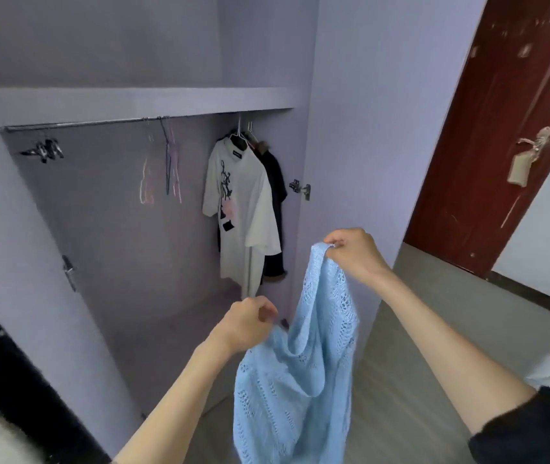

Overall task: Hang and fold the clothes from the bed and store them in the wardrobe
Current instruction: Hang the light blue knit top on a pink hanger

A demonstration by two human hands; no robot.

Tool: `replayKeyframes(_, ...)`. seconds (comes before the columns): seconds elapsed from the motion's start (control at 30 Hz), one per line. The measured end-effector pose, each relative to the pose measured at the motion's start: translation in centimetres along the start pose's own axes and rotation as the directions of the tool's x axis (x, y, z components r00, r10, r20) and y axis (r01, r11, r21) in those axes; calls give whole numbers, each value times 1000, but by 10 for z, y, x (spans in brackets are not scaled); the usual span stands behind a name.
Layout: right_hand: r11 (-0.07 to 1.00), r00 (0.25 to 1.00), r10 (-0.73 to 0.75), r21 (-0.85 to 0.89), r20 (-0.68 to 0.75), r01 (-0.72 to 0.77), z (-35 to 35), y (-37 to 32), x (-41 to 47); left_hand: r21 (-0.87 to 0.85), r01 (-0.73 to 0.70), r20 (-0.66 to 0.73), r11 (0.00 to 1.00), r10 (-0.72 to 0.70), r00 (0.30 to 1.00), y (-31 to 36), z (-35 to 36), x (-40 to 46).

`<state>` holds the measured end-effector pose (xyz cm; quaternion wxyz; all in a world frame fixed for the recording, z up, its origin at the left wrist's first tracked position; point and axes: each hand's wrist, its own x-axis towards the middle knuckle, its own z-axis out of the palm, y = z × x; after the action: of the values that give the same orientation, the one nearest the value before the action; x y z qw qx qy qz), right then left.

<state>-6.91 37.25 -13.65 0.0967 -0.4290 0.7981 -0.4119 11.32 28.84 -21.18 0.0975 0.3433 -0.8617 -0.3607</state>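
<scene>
Before wardrobe (350, 95): hands pinch limp openwork-knit top (300, 380).

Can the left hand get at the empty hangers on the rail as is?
Probably not yet: the left hand is pinching the blue knit top. The path to the empty hangers looks unobstructed.

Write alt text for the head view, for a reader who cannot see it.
Both hands hold up a light blue knit top before an open lilac wardrobe: right hand pinches it high, left hand grips it lower. Inside, a white printed T-shirt hangs on the rail beside empty hangers.
</scene>
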Motion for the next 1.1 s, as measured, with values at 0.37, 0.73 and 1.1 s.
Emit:
replayKeyframes(0.37, 955, 915, -265, -51, 303, 293, 26, 6, 155, -84, -63, -410, 994, 23, 912, 51, -38, 143)
replayKeyframes(0.73, 922, 937, -241, -242, 251, 302, 116, 25, 288, -250, -3, -605, 968, -154, 781, -10, -129, 226)
replayKeyframes(1.1, 947, 897, -295, -28, 328, 321, 186, -17, 384, -82, 260, -599, 962, -256, 759, -115, -200, 281)
